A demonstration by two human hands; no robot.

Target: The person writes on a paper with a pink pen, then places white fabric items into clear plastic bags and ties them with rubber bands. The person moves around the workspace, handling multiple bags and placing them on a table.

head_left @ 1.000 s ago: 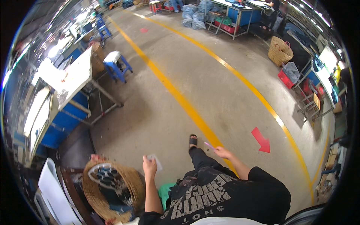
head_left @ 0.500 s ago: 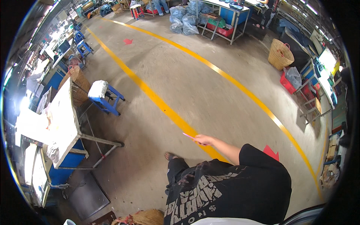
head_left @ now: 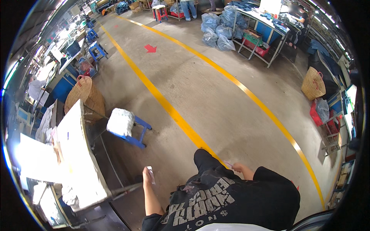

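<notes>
Left hand: fingers closed around a small white slip, which sticks up past the fingertips; held low, at the person's left side
Slip: long axis runs roughly up and away from the palm, toward the table edge; what kind of paper or tag it is, too small to tell
Right hand: pinching a thin pale strip between thumb and fingers; strip points left, toward the leg and the yellow line
Hands: well apart, the dark shirt and raised leg between them; each has its own piece, neither touches the other's
Key relation: table lies to the left of the left hand, just beside it; left hand is clearly the nearer one, right hand sits on the far side of the body from it
Table: pale top, long axis running away from the person; cloth and papers piled along its left part
Stool: blue, ahead and left of the left hand, a white bundle resting on it
Basket: woven, beyond the stool, near the table's far end
Floor: bare concrete, yellow line running diagonally from far left to near right, red arrow further up
Far side: another table with blue bags piled beside it, a second woven basket at right; people there, well apart from this person
</notes>
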